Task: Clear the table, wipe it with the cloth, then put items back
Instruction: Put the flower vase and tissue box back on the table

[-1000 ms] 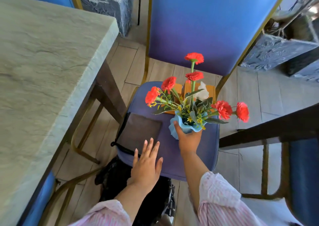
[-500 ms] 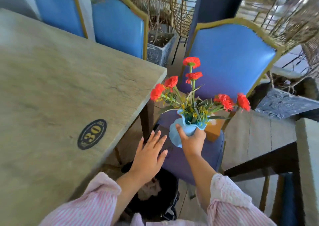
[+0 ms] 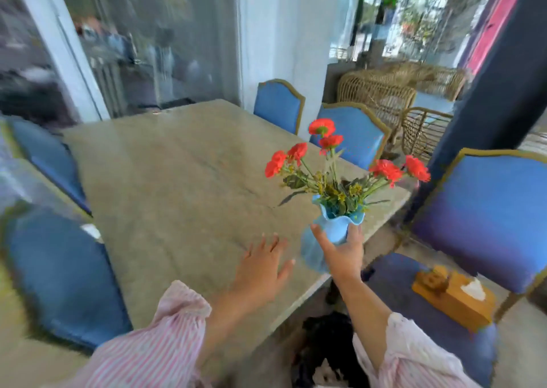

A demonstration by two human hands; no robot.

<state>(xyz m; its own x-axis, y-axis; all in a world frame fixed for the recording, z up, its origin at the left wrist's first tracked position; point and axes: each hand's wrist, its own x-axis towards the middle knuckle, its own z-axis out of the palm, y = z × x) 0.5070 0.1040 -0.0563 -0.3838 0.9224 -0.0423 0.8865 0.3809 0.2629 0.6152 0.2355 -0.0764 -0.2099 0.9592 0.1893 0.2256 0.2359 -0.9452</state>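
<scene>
My right hand (image 3: 343,254) grips a light blue ruffled vase (image 3: 331,233) of red flowers (image 3: 328,150) and holds it just above the near right corner of the stone-topped table (image 3: 177,186). My left hand (image 3: 260,269) hovers flat over the table beside the vase, fingers spread, holding nothing. A wooden tissue box (image 3: 453,296) lies on the seat of the blue chair (image 3: 485,218) to my right. No cloth is in sight.
Blue gold-framed chairs (image 3: 59,275) stand around the table, two at its far right (image 3: 349,136). Wicker chairs (image 3: 381,97) and a dark pillar (image 3: 485,97) stand behind. A black bin (image 3: 328,346) sits on the floor under the near table edge.
My right hand has carried the vase of flowers from the chair seat up and left over the table's corner. My left hand has moved with it over the tabletop.
</scene>
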